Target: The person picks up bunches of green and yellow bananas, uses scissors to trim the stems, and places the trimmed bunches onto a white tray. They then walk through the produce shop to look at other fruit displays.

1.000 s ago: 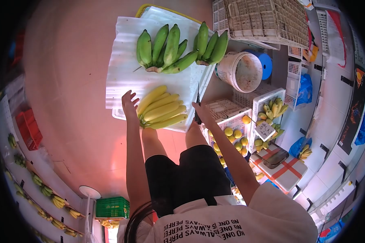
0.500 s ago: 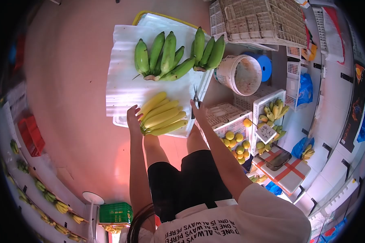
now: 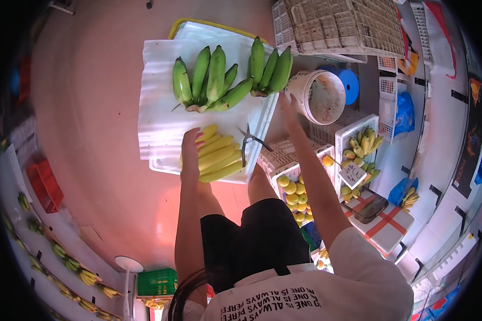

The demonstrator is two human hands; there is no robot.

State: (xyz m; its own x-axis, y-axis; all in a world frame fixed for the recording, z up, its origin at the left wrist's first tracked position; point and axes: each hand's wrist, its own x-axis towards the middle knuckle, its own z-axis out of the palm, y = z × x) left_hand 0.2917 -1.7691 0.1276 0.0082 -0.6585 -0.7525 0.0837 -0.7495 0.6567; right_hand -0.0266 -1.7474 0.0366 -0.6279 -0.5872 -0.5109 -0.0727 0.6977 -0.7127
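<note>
A bunch of yellow bananas (image 3: pixel 217 158) lies at the near end of a white foam-lined tray (image 3: pixel 154 120). My left hand (image 3: pixel 190 151) is at its left side, fingers slightly bent and apart over the outer banana, hiding the stem end. Just right of the bunch, black-handled shears (image 3: pixel 247 140) lie with blades and handles spread. My right hand (image 3: pixel 288 111) is away from them, fingers stretched out between the tray's right edge and a bucket, holding nothing visible. Farther up the tray are two green banana bunches, a larger one (image 3: pixel 215 80) and a smaller one (image 3: pixel 270 69).
The dirty white bucket (image 3: pixel 326 99) stands right of the tray, beside a blue roll (image 3: pixel 348 85). Stacked plastic crates (image 3: pixel 340 27) are behind it. Nearer on the right are a crate of round yellow fruit (image 3: pixel 293 198) and a foam box (image 3: pixel 383 227) with a phone on top.
My right hand has let go of the shears, which now lie on the tray, and moved up and right toward the bucket. My left hand has moved right over the yellow bananas.
</note>
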